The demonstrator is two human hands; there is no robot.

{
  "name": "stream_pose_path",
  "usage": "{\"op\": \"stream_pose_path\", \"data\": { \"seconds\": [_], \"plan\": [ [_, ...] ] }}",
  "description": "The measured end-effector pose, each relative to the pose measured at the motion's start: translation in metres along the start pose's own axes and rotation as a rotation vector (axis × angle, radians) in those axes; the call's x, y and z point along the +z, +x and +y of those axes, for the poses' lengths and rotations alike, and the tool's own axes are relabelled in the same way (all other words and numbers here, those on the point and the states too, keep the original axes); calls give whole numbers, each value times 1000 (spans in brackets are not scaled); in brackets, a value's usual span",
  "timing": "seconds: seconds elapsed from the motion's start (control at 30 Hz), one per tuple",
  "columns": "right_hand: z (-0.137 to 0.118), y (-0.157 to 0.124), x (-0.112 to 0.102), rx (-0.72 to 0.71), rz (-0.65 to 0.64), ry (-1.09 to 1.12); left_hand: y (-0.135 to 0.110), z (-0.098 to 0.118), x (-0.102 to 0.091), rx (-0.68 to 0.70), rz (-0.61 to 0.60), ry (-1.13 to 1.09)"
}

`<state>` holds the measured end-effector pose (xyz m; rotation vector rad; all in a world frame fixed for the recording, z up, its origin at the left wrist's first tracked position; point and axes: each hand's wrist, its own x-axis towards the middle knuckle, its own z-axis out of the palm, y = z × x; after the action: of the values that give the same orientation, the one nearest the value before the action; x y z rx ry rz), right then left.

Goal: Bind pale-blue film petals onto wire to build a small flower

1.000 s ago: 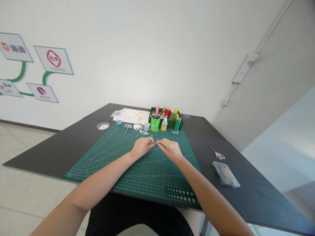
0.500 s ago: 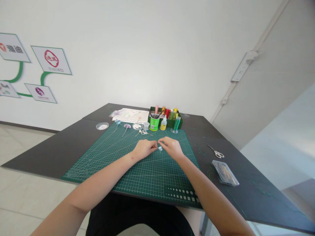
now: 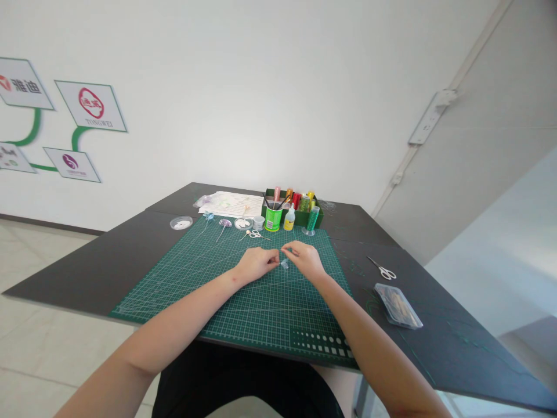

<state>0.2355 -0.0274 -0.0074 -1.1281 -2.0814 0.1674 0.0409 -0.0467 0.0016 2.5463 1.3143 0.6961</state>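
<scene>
Over the green cutting mat (image 3: 183, 278), my left hand (image 3: 258, 264) is closed in a pinch on a small pale blue petal-like piece (image 3: 284, 264), which sticks out to the right of its fingertips. My right hand (image 3: 304, 259) is just beside it, thumb and forefinger pinched together above the piece. Whatever that pinch holds is too fine to make out. Beyond the hands lie small white-handled scissors (image 3: 255, 234), a purple flower on a stem (image 3: 225, 223) and a blue flower on a stem (image 3: 208, 216).
Along the back stand a green can (image 3: 272, 219) with brushes, a glue bottle (image 3: 289, 218), a green thread spool (image 3: 312, 220) and a box (image 3: 321, 218) of coloured spools. Dishes of white pieces (image 3: 181, 223) sit left. Scissors (image 3: 386, 272) and a clear plastic case (image 3: 398, 306) lie right.
The pale blue piece has turned between the hands and now shows a more spread shape. My right fingertips have shifted very slightly up and right; my left hand has hardly moved.
</scene>
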Motion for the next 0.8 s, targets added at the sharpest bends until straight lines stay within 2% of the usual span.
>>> {"op": "stream_pose_path", "data": {
  "seconds": [0.2, 0.43, 0.8],
  "plan": [
    [1, 1, 1, 28, 9, 33, 0, -1, 1, 16, -3, 24],
    [6, 3, 5, 179, 41, 137, 0, 1, -1, 3, -18, 30],
    [10, 4, 6, 307, -23, 266, 0, 1, -2, 13, 17, -6]
  ]
}}
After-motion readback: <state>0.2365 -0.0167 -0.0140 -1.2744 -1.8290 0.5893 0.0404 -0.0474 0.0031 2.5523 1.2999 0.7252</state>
